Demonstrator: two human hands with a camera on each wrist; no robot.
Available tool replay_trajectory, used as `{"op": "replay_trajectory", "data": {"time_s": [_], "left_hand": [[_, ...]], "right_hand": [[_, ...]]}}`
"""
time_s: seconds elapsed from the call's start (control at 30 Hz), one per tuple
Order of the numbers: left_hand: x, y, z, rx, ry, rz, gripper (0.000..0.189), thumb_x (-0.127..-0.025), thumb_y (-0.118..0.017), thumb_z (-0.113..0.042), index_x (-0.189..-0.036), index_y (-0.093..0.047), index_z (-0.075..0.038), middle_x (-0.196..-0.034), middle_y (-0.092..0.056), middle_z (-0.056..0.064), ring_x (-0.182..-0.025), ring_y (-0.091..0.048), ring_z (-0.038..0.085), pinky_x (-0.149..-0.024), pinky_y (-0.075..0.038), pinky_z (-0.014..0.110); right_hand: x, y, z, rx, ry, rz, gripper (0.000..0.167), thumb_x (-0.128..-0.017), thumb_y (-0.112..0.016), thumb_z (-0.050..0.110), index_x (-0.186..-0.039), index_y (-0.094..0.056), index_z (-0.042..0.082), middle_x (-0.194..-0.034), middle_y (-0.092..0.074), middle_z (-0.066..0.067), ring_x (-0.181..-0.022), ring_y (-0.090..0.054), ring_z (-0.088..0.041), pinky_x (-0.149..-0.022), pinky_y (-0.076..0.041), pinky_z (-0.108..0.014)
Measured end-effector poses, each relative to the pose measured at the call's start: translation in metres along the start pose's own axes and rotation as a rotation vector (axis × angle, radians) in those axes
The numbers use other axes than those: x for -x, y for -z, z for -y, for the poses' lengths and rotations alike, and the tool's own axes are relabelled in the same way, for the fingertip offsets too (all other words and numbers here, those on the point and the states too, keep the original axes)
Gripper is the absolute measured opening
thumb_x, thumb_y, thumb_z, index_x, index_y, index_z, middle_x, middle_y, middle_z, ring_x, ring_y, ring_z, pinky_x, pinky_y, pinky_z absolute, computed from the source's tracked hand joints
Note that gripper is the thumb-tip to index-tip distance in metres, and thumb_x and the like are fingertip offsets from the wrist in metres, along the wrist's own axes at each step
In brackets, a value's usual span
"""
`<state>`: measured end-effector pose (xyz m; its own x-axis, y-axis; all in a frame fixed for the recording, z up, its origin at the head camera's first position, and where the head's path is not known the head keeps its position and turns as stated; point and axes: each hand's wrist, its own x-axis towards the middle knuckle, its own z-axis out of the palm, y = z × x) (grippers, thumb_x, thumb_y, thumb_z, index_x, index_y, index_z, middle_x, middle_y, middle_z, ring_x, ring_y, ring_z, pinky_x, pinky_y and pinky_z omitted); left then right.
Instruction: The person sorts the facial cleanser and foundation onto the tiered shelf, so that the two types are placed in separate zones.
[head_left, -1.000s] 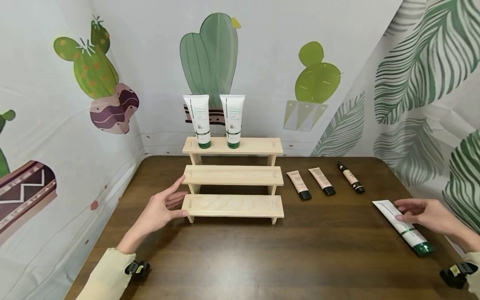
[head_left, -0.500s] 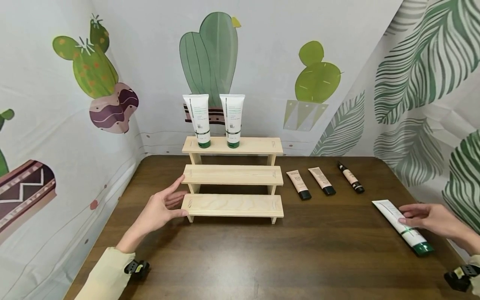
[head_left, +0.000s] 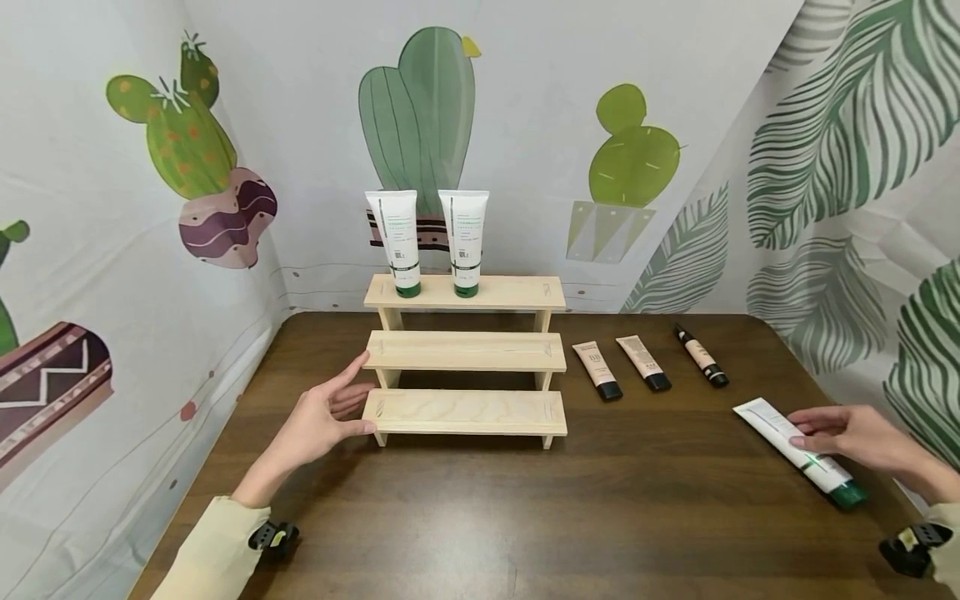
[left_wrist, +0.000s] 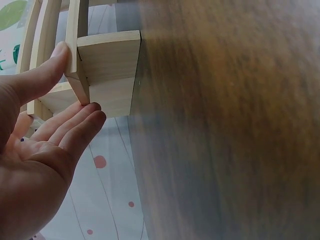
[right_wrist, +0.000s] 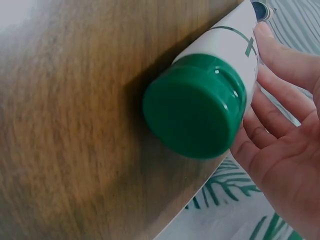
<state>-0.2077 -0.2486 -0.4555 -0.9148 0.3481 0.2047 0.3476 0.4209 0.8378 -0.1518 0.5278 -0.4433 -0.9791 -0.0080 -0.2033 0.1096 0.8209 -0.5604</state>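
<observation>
At the left end of a three-step wooden display stand (head_left: pixel 465 410), my left hand (head_left: pixel 318 421) holds on by the steps' ends. Its thumb is on the lowest step's front edge, with the other fingers at the end face in the left wrist view. My right hand (head_left: pixel 855 437) grips a white squeeze tube (head_left: pixel 780 433) with a green cap (right_wrist: pixel 192 107). The thumb lies along the tube's upper side, and the other fingers reach round its right side. The tube lies slantwise close over the table, cap toward me. Two matching tubes (head_left: pixel 396 237) stand caps down on the top step.
Right of the stand, two small beige tubes (head_left: pixel 597 369) with black caps and a slim beige-and-black tube (head_left: pixel 702 357) lie on the brown wooden table (head_left: pixel 480 517). Behind hangs a white cloth (head_left: pixel 540 125) printed with cacti and leaves.
My right hand first slid slightly right along the tube, then moved back left. The tube's flat end has shifted a little left. My left hand and the stand have stayed put.
</observation>
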Motion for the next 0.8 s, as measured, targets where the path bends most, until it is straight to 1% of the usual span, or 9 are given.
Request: {"op": "replay_trajectory", "data": {"time_s": [0.17, 0.3, 0.43, 0.53, 0.67, 0.8], "left_hand": [[0.0, 0.0, 0.0, -0.007, -0.001, 0.0, 0.108, -0.078, -0.091, 0.005, -0.167, -0.035, -0.024, -0.137, -0.063, 0.029, -0.127, -0.064, 0.038, -0.101, -0.056, 0.047], [0.0, 0.0, 0.0, 0.0, 0.002, 0.0, 0.109, -0.078, -0.091, 0.006, -0.167, -0.035, -0.024, -0.136, -0.063, 0.03, -0.127, -0.064, 0.039, -0.102, -0.056, 0.049], [0.0, 0.0, 0.001, 0.001, 0.004, 0.001, 0.11, -0.078, -0.091, 0.007, -0.167, -0.035, -0.024, -0.135, -0.064, 0.031, -0.127, -0.064, 0.038, -0.102, -0.055, 0.048], [-0.001, 0.0, 0.001, 0.001, 0.003, 0.001, 0.11, -0.078, -0.091, 0.007, -0.167, -0.035, -0.024, -0.135, -0.064, 0.03, -0.127, -0.064, 0.038, -0.102, -0.055, 0.048], [-0.001, 0.0, 0.001, -0.002, 0.0, 0.0, 0.11, -0.078, -0.091, 0.007, -0.167, -0.035, -0.024, -0.135, -0.064, 0.029, -0.127, -0.064, 0.038, -0.102, -0.056, 0.048], [0.0, -0.001, 0.002, 0.001, 0.001, 0.001, 0.11, -0.077, -0.091, 0.006, -0.167, -0.035, -0.024, -0.134, -0.066, 0.026, -0.126, -0.064, 0.038, -0.102, -0.056, 0.047]], "right_hand": [[-0.003, -0.003, 0.006, 0.002, 0.011, 0.023, 0.061, -0.098, -0.079, 0.029, -0.132, -0.061, -0.018, -0.112, -0.072, -0.02, -0.086, -0.062, 0.002, -0.069, -0.06, -0.026], [-0.005, -0.007, 0.01, 0.009, 0.065, 0.02, 0.056, -0.097, -0.08, 0.024, -0.13, -0.063, -0.018, -0.111, -0.073, -0.019, -0.086, -0.061, 0.003, -0.068, -0.059, -0.025], [-0.007, -0.012, 0.014, -0.002, 0.114, 0.02, 0.051, -0.095, -0.081, 0.018, -0.128, -0.064, -0.018, -0.109, -0.073, -0.019, -0.086, -0.062, 0.003, -0.068, -0.058, -0.023], [-0.01, -0.016, 0.019, -0.001, 0.123, 0.022, 0.051, -0.094, -0.082, 0.018, -0.127, -0.065, -0.018, -0.108, -0.074, -0.018, -0.085, -0.063, 0.002, -0.068, -0.058, -0.023], [-0.013, -0.018, 0.028, 0.027, 0.125, 0.025, 0.051, -0.093, -0.083, 0.021, -0.124, -0.067, -0.016, -0.105, -0.074, -0.014, -0.084, -0.064, -0.002, -0.067, -0.058, -0.024], [-0.013, -0.017, 0.033, 0.036, 0.123, 0.058, 0.048, -0.095, -0.081, 0.021, -0.124, -0.068, -0.015, -0.105, -0.073, -0.012, -0.085, -0.065, -0.005, -0.068, -0.059, -0.025]]}}
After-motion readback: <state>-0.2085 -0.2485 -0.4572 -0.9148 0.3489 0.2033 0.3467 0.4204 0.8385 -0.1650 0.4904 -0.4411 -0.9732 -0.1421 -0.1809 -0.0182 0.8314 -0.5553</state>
